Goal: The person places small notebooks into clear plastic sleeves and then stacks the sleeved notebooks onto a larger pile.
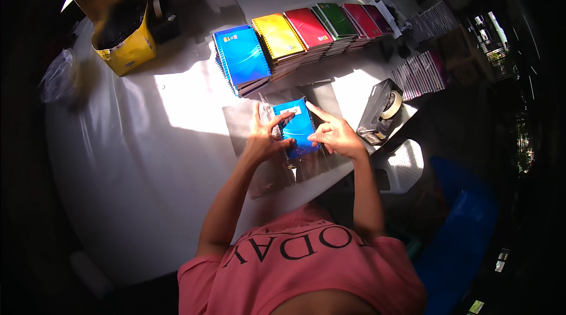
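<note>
A glossy blue spiral-bound notebook [303, 129] lies near the white tabletop's [147, 191] front edge, apparently steadied by the left hand [263, 139], fingers apart; I cannot tell whether the right hand [341, 137] pinches anything.

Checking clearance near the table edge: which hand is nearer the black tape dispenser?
Right. The right hand is just left of the tape dispenser; the left hand is farther left, on the blue notebook's opposite side.
</note>
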